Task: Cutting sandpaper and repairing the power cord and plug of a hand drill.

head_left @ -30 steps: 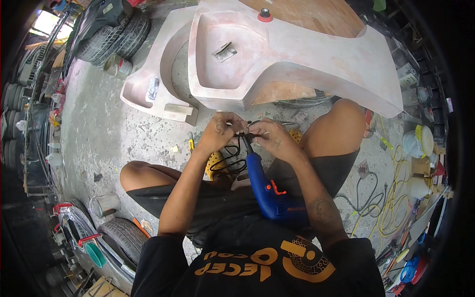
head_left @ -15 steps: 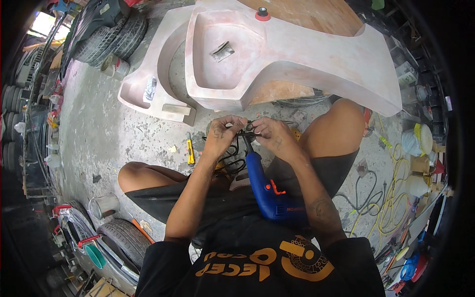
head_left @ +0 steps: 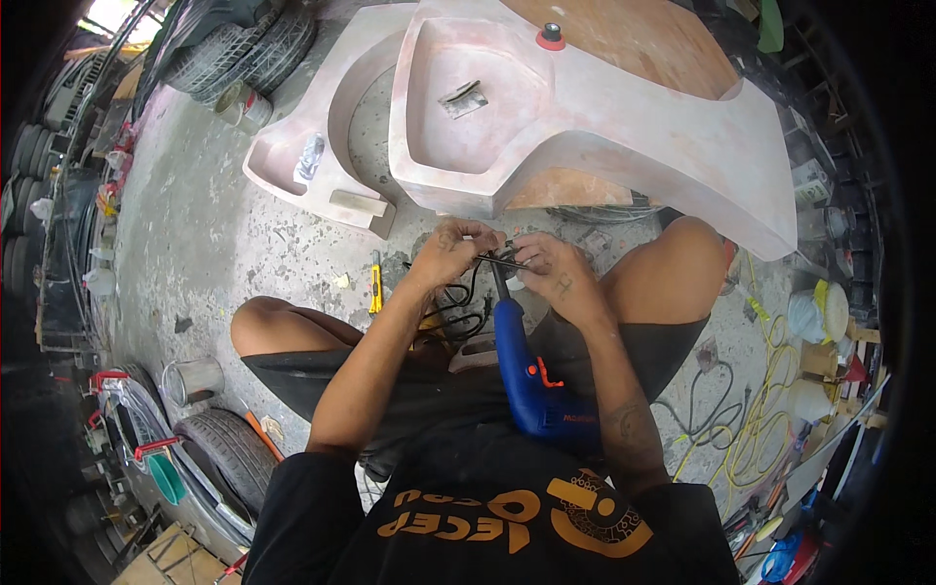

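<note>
A blue power drill with an orange-red trigger lies in my lap, its handle end pointing away from me. From that end a black cord runs up to my hands. My left hand pinches dark, thin material at the cord, thumb and fingers together. Close beside it, my right hand is also closed on the dark cord. A short dark piece crosses between the two hands; fingers hide part of it. More black cord loops lie on the floor just below my left hand.
A large pale moulded panel stands ahead, with a sanding sheet in its recess and a red-and-black round knob on top. A yellow cutter knife lies left. Tires, a can and yellow cables lie around.
My hands have shifted slightly and re-gripped at the cord, the right one turning a little. The view has tilted slightly; the drill stays in my lap.
</note>
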### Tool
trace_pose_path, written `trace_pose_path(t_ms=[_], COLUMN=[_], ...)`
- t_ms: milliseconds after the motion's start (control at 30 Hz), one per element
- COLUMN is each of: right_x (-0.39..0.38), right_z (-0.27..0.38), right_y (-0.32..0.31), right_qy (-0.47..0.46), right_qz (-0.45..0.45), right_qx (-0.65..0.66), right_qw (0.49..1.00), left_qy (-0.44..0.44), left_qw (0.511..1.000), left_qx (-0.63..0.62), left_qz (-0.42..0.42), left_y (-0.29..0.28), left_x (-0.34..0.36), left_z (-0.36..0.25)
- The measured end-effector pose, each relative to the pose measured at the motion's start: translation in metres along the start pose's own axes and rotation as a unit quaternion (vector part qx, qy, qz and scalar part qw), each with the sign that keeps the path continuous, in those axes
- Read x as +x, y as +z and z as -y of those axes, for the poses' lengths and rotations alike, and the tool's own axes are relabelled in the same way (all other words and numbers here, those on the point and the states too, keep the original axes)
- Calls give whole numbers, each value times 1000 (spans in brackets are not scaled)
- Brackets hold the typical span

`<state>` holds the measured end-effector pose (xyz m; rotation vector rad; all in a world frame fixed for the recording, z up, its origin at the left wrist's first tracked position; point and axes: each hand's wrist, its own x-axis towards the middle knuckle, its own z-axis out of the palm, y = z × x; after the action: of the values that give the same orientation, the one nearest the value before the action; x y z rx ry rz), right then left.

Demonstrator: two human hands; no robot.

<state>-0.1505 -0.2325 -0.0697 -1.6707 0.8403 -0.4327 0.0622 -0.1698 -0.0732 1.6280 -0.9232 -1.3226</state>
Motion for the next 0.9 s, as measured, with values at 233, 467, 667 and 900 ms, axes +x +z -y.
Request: trace_pose_path(t_ms=[233,467,667,900], right_x=[2,1,3,1], right_z=[6,6,16,18], right_y=[-2,-1,-3,-4], right_qy=[18,-77,-42,-88], right_qz=[10,2,27,49], right_qx=[20,-73,-50,-74], right_qw=[1000,994,997,992], left_qy=[6,-10,9,-15], left_qw=[997,987,971,951], left_qx=[60,42,47,94], left_qz=[43,153,234,294], left_y=[-7,-26,-37,-42], left_x=[8,13,27,33], left_z=[5,-14,-16,-30])
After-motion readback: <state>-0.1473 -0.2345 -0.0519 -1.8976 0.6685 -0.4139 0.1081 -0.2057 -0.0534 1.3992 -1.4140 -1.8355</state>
